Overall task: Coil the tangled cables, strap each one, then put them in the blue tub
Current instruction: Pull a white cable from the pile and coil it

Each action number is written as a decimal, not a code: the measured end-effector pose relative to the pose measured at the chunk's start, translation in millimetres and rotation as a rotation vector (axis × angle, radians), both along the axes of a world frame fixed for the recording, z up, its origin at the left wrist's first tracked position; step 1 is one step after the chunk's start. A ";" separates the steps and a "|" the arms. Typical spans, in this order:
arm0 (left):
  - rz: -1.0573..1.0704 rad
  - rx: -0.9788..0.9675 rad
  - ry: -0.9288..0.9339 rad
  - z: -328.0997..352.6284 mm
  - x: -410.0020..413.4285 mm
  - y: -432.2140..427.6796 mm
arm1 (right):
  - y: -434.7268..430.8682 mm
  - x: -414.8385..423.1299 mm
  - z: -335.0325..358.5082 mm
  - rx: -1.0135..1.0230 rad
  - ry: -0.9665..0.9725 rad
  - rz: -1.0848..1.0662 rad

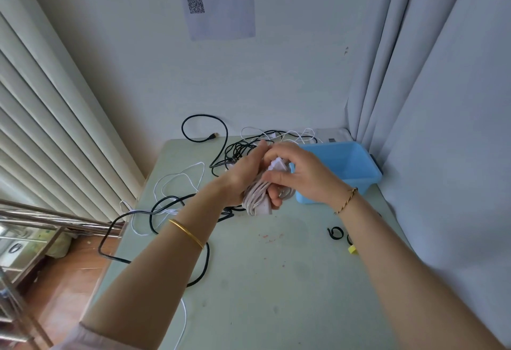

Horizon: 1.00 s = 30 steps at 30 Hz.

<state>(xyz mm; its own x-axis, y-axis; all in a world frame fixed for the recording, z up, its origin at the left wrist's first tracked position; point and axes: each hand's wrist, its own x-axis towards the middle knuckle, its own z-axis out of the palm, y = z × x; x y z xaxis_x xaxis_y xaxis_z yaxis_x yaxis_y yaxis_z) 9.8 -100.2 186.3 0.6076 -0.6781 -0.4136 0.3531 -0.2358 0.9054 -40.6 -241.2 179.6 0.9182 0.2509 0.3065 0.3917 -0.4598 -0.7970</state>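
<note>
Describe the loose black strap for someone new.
From the blue tub at the table's right, come nearer along that edge. The black strap lies curled beside the right forearm, a short loop unlike the long cables, next to a yellow piece.

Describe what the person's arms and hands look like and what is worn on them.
Both forearms are bare. The left hand has a plain smooth gold bangle at its wrist. The right hand has a thin twisted gold-and-dark bracelet. No gloves show. A pale pink sleeve edge appears at the left arm's upper end.
</note>
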 end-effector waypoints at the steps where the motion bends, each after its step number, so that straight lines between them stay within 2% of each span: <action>1: -0.010 0.008 0.018 -0.8 0.7 0.3 | -0.8 -2.5 -0.5 0.106 0.100 0.085; 3: -0.012 0.022 0.055 -1.2 1.3 0.6 | -0.8 -6.7 -0.1 0.196 0.164 0.130; 9: 0.051 -0.012 0.192 -3.9 2.0 -1.3 | -1.4 2.4 -17.7 0.070 0.023 -0.086; 12: 0.063 -0.035 0.198 -5.3 3.1 -1.0 | -4.4 4.6 -29.5 0.094 0.016 -0.157; 15: 0.093 -0.008 0.115 -13.5 3.3 -4.7 | -9.0 2.0 -40.0 0.133 0.027 -0.218; 17: 0.145 0.043 -0.038 -22.3 1.1 -8.3 | -13.2 -1.7 -50.0 0.164 0.056 -0.278; 20: 0.019 0.058 -0.220 -39.5 -3.3 -10.8 | -22.2 -9.5 -69.1 0.209 0.108 -0.387; 23: -0.052 0.107 -0.235 -57.3 -5.9 -14.1 | -28.7 -17.5 -88.9 0.252 0.183 -0.456; 30: -0.066 0.265 -0.250 -90.0 -7.8 -38.8 | -34.1 -29.0 -123.5 0.572 0.391 -0.495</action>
<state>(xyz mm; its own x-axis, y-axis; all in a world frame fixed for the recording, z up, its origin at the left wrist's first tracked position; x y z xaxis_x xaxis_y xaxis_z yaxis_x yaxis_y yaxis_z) 2.0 -139.0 96.3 0.6706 -0.6085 -0.4243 0.1047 -0.4886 0.8662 -69.6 -275.3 56.1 0.9474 -0.3046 -0.0985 -0.1005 0.0093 -0.9949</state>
